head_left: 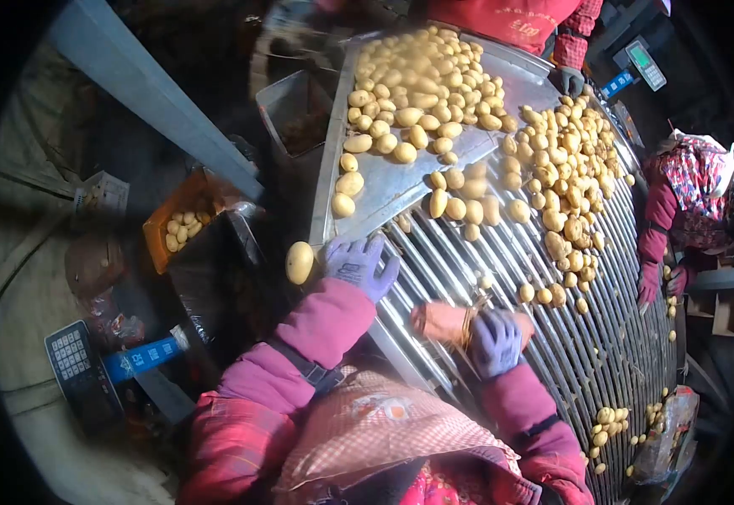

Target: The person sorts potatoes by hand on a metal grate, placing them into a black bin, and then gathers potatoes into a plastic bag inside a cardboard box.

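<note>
My left hand [357, 266], in a purple-grey glove, is at the corner of the metal sorting table [323, 202], with its thumb apart from the fingers. Just left of it, past the table's edge, is a large potato [300, 263], not enclosed by the fingers. My right hand [497, 343], gloved alike, is over the metal rollers [544, 358], its fingers curled round a reddish-brown, roughly cylindrical bundle [443, 323] with a cord tied about it. The glove covers part of the bundle, and I cannot tell what it is.
Potatoes [417, 80] are heaped on the sheet metal, and more potatoes [571, 164] cover the far rollers. An orange crate [161, 240] of potatoes and a scale keypad [71, 353] stand left. A co-worker [510, 21] is opposite; another person [691, 198] works at right.
</note>
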`<move>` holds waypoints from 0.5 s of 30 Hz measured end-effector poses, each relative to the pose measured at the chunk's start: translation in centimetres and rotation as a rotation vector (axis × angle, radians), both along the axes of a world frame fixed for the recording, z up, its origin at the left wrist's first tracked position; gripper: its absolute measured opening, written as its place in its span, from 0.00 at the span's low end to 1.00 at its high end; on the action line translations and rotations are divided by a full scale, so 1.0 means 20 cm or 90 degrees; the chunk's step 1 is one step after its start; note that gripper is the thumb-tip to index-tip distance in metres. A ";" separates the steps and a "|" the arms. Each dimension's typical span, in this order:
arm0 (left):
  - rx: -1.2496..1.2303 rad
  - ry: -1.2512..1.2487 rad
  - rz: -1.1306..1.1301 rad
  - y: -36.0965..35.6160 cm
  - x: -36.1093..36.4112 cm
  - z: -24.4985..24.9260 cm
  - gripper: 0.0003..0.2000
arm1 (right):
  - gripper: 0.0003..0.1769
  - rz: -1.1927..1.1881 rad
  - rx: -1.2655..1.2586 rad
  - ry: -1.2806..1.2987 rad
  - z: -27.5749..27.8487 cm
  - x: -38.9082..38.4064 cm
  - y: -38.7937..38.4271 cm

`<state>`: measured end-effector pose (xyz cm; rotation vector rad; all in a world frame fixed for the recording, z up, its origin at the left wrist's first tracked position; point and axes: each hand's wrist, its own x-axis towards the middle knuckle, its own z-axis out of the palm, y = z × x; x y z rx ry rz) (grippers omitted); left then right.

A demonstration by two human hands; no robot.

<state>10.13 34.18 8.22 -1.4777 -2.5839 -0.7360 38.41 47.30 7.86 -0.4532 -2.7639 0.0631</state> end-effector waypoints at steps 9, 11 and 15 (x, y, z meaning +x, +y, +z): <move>0.009 0.021 -0.020 0.01 -0.02 0.01 0.19 | 0.32 -0.060 0.112 -0.022 -0.20 -0.74 0.72; -0.003 0.036 -0.018 0.01 -0.02 0.03 0.18 | 0.28 -0.140 0.084 0.036 -0.24 -0.96 0.82; -0.077 -0.051 -0.024 0.02 -0.01 0.03 0.18 | 0.26 -0.217 -0.053 -0.189 0.19 -1.04 0.72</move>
